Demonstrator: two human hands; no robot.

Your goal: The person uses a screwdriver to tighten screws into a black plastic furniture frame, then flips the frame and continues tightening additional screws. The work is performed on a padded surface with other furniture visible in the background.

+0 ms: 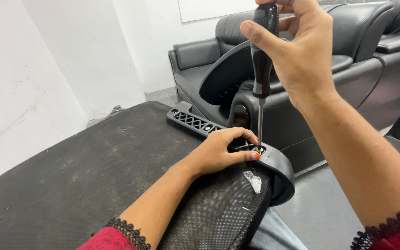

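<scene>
My right hand [297, 55] grips the black handle of a screwdriver [262, 60] held upright, its metal shaft pointing straight down. The tip sits in a recess of a black plastic chair bracket [278, 169] that runs along the edge of an upturned chair seat [93, 176]. My left hand [221, 150] rests on the bracket with thumb and fingers pinched around the screwdriver tip, steadying it at the hole. Whatever screw sits under the tip is hidden by my fingers.
The seat's underside is covered in dusty black fabric and black mesh [209, 213]. A scrap of clear plastic [254, 180] lies on the mesh. Black leather sofas [348, 55] stand behind, white walls [33, 78] to the left, grey floor [320, 208] at lower right.
</scene>
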